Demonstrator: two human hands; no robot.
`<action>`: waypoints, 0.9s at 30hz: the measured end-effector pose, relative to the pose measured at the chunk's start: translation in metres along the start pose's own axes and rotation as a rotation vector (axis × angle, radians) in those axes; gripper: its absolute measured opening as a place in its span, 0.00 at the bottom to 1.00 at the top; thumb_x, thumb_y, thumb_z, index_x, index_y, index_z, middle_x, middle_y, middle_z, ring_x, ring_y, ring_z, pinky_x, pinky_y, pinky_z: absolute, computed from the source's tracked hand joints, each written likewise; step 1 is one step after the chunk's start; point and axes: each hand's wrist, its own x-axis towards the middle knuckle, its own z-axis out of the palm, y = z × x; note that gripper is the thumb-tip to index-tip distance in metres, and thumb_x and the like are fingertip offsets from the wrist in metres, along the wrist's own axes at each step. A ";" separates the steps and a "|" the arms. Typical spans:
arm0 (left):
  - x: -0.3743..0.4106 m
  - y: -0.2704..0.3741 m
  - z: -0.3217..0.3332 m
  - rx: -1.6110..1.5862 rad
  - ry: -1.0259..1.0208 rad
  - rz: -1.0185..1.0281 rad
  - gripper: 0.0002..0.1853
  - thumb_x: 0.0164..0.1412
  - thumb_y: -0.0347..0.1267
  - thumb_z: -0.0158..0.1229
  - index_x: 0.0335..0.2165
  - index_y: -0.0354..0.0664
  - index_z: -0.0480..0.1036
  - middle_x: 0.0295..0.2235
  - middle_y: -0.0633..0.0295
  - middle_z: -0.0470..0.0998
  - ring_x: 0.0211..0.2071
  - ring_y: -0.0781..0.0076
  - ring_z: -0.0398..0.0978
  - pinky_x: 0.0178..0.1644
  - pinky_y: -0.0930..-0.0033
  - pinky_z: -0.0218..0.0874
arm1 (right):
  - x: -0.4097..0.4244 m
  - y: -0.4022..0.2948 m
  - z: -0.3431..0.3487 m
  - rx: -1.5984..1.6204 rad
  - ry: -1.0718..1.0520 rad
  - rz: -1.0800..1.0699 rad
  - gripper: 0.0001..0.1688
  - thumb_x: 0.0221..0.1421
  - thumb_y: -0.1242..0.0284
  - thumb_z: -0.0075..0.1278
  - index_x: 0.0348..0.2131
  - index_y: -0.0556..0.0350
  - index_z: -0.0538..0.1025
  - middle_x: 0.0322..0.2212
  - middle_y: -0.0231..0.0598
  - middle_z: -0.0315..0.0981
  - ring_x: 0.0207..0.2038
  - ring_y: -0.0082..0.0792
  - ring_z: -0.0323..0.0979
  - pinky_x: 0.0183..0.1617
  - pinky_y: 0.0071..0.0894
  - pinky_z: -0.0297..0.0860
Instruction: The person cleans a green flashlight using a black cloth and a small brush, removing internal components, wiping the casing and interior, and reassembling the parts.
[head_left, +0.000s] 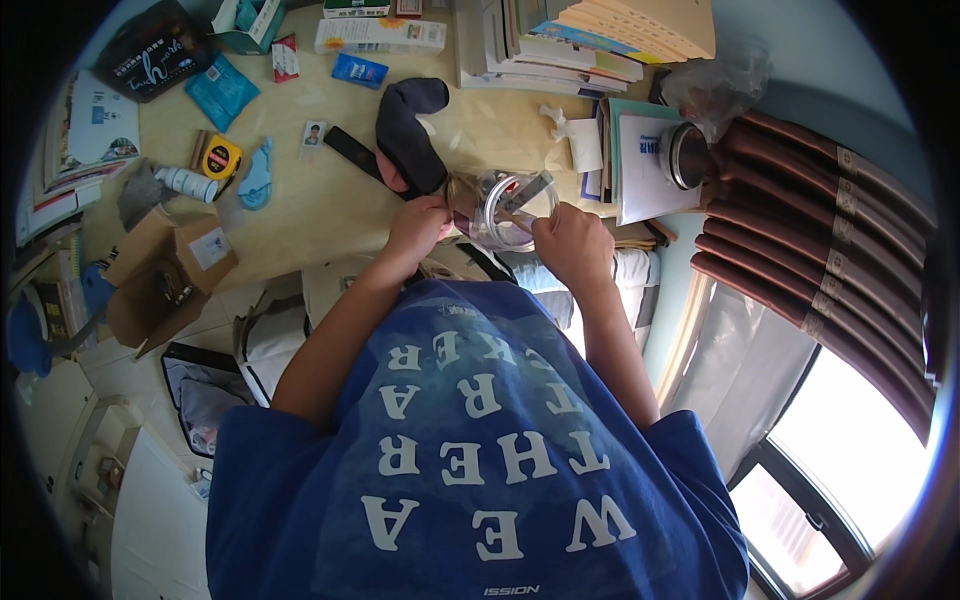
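A clear plastic jar (501, 208) lies tilted at the desk's near edge, its round mouth facing right. Several small things are inside or at its mouth, among them a grey strip-like piece (527, 193). My left hand (420, 229) is at the jar's base end, its fingers closed near a small dark item I cannot make out. My right hand (576, 244) is curled at the mouth side, touching the rim or a piece there; which one is unclear. Just beyond my left hand lie a dark padded fabric band (411, 131) and a black flat strip (358, 154). A round metal lid (685, 156) rests at the right.
Stacked books (555, 67) stand at the back right, with papers (652, 169) nearer. On the left are a yellow tape measure (222, 157), a white bottle (187, 184), a blue tape dispenser-like item (257, 176) and an open cardboard box (161, 262). A brown curtain (817, 217) hangs right.
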 end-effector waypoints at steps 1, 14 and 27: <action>-0.001 0.002 0.001 0.000 0.040 0.017 0.07 0.56 0.30 0.49 0.26 0.39 0.71 0.27 0.63 0.73 0.31 0.76 0.71 0.36 0.73 0.63 | 0.000 0.000 -0.001 -0.001 -0.004 0.015 0.17 0.49 0.63 0.46 0.23 0.59 0.76 0.23 0.59 0.74 0.29 0.62 0.74 0.36 0.54 0.70; -0.016 0.024 0.015 -0.323 -0.014 -0.344 0.30 0.61 0.55 0.50 0.43 0.37 0.68 0.41 0.52 0.75 0.41 0.63 0.75 0.45 0.62 0.68 | 0.004 0.002 -0.004 0.014 0.001 0.059 0.21 0.52 0.59 0.46 0.21 0.58 0.77 0.22 0.55 0.76 0.28 0.57 0.76 0.35 0.51 0.72; -0.012 0.064 0.053 1.302 0.422 0.623 0.43 0.36 0.47 0.73 0.48 0.40 0.65 0.45 0.51 0.66 0.46 0.57 0.66 0.40 0.61 0.64 | 0.015 0.082 -0.012 0.096 0.052 0.264 0.25 0.52 0.61 0.39 0.27 0.64 0.79 0.29 0.63 0.76 0.35 0.63 0.74 0.44 0.54 0.68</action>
